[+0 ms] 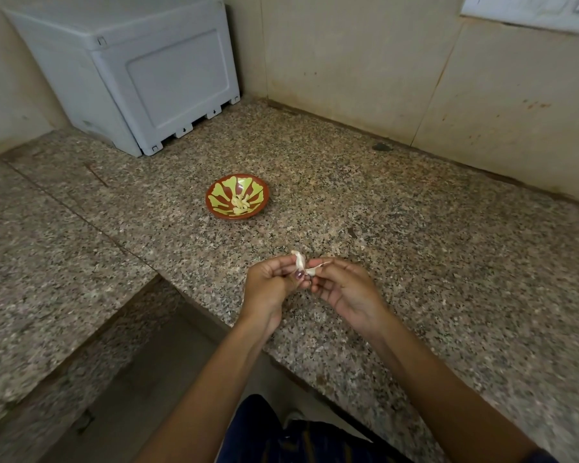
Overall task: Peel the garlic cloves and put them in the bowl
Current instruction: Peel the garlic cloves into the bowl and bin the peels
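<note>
A garlic clove [300, 261] with white papery skin is held above the granite counter near its front edge. My left hand [271, 289] pinches the clove between thumb and fingers. My right hand [345, 289] pinches a strip of skin [316, 268] that is pulled away from the clove. A red bowl [214, 198] with a yellow-green flower pattern stands farther back on the counter. Several peeled garlic cloves [240, 203] lie at its bottom.
A grey plastic box [141, 68] stands in the back left corner on the granite counter [415, 235]. Tiled walls close the back and right. The counter's front edge drops to a lower recess at the bottom left.
</note>
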